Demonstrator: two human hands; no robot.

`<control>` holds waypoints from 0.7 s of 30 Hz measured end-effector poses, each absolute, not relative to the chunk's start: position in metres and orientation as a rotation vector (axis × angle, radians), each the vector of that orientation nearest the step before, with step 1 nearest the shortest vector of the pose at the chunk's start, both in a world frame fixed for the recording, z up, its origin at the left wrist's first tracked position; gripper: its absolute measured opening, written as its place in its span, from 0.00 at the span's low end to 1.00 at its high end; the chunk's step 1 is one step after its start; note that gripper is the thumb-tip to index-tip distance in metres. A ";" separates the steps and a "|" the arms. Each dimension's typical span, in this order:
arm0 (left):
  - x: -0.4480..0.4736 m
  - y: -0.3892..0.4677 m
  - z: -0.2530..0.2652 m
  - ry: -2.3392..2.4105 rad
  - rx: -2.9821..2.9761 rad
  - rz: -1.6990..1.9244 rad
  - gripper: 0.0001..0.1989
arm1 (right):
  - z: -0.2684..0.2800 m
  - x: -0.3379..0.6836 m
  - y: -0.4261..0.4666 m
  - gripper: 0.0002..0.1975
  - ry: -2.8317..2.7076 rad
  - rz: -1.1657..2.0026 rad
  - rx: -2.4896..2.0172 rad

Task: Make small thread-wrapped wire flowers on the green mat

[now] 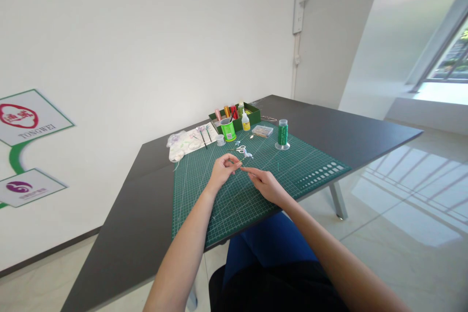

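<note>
My left hand (223, 171) is closed in a pinch above the green cutting mat (234, 204). From its fingertips a small pale blue-and-white piece (247, 153), petal-like in shape, sticks up on what looks like a thin stem. My right hand (266, 185) is closed too, index finger stretched toward the left fingertips and almost meeting them; whatever it pinches is too small to make out. Just beyond the hands lie white-handled scissors (240, 149) and another small bluish piece (238, 143). A spool of green thread (282, 134) stands upright to the right.
Behind the hands stand a bright green tub (228, 130), a glue bottle (245, 121), a clear flat case (262, 131) and a dark green box (254, 113) holding several coloured spools. Brushes (203, 137) lie on a white sheet (188, 144) at the left. The black table (124, 209) extends around the mat.
</note>
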State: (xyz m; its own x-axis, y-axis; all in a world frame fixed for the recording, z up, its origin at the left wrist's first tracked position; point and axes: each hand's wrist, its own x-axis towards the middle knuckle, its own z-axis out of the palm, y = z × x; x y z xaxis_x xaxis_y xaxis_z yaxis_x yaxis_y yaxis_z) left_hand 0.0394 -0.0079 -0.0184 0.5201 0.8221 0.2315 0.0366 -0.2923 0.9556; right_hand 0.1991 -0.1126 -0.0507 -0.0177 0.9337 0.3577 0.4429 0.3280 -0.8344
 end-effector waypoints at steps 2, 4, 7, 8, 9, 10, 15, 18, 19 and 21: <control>0.040 -0.009 -0.017 0.724 1.691 0.929 0.19 | -0.050 0.199 -0.113 0.23 -1.622 0.638 -1.267; 0.040 -0.009 -0.017 0.722 1.691 0.933 0.19 | -0.050 0.199 -0.113 0.22 -1.620 0.637 -1.263; 0.040 -0.007 -0.017 0.724 1.691 0.939 0.20 | -0.050 0.199 -0.113 0.22 -1.621 0.640 -1.257; 0.040 -0.007 -0.018 0.723 1.691 0.941 0.20 | -0.050 0.199 -0.112 0.22 -1.622 0.640 -1.255; 0.040 -0.006 -0.018 0.720 1.691 0.942 0.20 | -0.050 0.199 -0.112 0.22 -1.622 0.635 -1.254; 0.040 -0.006 -0.019 0.717 1.692 0.944 0.20 | -0.050 0.199 -0.112 0.22 -1.624 0.631 -1.253; 0.041 -0.005 -0.020 0.703 1.679 0.940 0.19 | -0.051 0.199 -0.112 0.23 -1.622 0.633 -1.257; 0.040 -0.005 -0.020 0.708 1.671 0.936 0.19 | -0.049 0.199 -0.113 0.22 -1.624 0.638 -1.256; 0.040 -0.006 -0.020 0.713 1.671 0.935 0.19 | -0.049 0.199 -0.113 0.22 -1.626 0.638 -1.255; 0.040 -0.005 -0.020 0.724 1.671 0.934 0.19 | -0.048 0.199 -0.114 0.22 -1.629 0.635 -1.254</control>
